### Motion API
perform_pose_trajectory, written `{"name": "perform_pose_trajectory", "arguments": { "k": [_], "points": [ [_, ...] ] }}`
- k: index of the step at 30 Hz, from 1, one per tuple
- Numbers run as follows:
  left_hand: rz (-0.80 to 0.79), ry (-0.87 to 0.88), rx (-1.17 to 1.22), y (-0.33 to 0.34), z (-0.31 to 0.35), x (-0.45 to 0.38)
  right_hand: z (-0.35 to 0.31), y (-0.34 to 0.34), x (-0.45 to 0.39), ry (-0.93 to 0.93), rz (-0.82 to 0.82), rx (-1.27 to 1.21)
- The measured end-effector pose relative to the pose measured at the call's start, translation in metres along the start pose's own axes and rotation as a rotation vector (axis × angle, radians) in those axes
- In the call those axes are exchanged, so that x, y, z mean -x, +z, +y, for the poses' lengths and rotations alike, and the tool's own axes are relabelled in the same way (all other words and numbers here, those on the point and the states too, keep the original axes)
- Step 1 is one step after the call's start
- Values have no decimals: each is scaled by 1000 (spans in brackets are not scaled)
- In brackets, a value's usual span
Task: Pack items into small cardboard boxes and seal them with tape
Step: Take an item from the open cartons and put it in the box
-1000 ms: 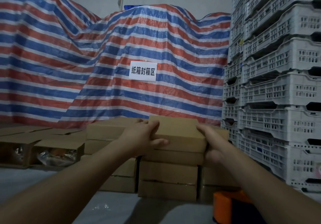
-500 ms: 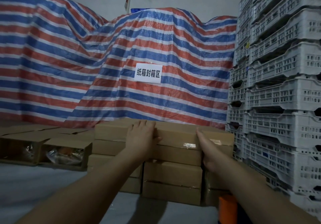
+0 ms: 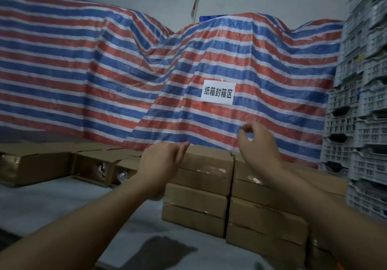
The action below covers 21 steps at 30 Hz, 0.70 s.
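Sealed brown cardboard boxes stand stacked in two columns on the grey table; the top box of the left column (image 3: 206, 166) shows clear tape on its front seam. My left hand (image 3: 160, 166) hovers just left of that box, fingers loosely together, holding nothing. My right hand (image 3: 258, 144) is raised above the right column (image 3: 266, 213), fingers curled and apart, empty. To the left lie open boxes (image 3: 95, 168) with plastic-wrapped items inside.
A red, white and blue striped tarp (image 3: 104, 70) with a white paper sign (image 3: 218, 92) hangs behind the table. Stacked white plastic crates (image 3: 360, 123) rise at the right. Grey table surface (image 3: 52, 204) lies in front of the open boxes.
Both hands have let go of the box they set on the stack and lifted off it. The view has shifted right and closer.
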<state>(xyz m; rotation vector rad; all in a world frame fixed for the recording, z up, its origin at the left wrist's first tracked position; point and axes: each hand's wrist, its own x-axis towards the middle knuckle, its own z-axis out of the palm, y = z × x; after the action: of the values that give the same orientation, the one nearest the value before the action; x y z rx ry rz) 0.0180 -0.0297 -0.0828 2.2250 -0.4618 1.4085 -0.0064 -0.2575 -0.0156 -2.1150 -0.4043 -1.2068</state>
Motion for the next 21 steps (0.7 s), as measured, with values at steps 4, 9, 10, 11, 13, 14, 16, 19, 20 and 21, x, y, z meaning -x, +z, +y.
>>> {"name": "perform_pose_trajectory", "arguments": {
  "k": [4, 9, 10, 11, 13, 14, 16, 19, 20, 21],
  "points": [
    [4, -126, -69, -8, -64, 10, -43, 60, -11, -163, -134, 23],
    [-20, -333, -128, -15, -153, 27, -79, 147, -13, -261, -326, 20],
    [-41, -389, -144, -18, -170, 31, -85, 165, -13, -268, -366, 18],
    [-67, -440, -182, -21, -186, 36, -90, 183, -11, -269, -399, 17],
    [-131, -484, -312, -27, -217, 48, -98, 221, -7, -264, -459, 16],
    [-156, -494, -372, -32, -231, 52, -102, 240, -4, -267, -490, 22],
    [-165, -524, -424, -44, -258, 55, -110, 277, 1, -275, -552, 41],
    [-74, -617, -481, -64, -296, 52, -131, 328, 7, -264, -654, 9],
    [-18, -630, -523, -69, -309, 55, -138, 344, 9, -264, -682, -18],
    [54, -643, -544, -73, -322, 60, -146, 360, 10, -266, -703, -47]
  ]
}}
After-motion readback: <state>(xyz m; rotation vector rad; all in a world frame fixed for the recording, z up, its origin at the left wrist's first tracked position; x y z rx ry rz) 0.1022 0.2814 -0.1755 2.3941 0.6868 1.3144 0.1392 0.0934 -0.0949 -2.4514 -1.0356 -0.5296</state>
